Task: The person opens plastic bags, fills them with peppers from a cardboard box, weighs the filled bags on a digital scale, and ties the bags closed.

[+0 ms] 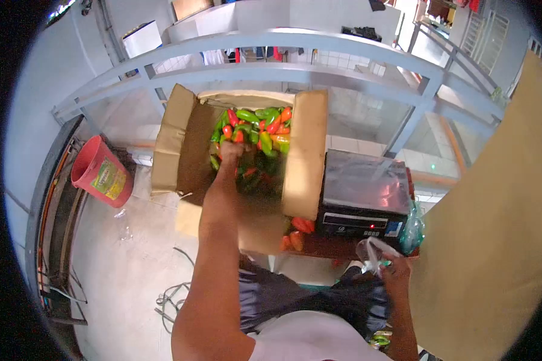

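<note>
My left hand (232, 150) reaches into an open cardboard box (307, 156), down among green, red and orange peppers (262, 129). Its fingers look curled, and what they hold, if anything, is hidden. Low on the right, my right hand (396, 275) is closed on the edge of a clear plastic bag (374, 251). That bag hangs in front of a black weighing scale (364, 201) with a shiny metal top. Several red peppers (296, 234) lie between the box and the scale.
A teal plastic bag (412, 231) hangs at the scale's right side. A pink bucket (105, 174) and a clear bottle (123, 224) stand at left, with a loose cable (171, 298) on the floor. A grey railing (295, 39) runs behind; a large cardboard sheet (494, 228) fills the right.
</note>
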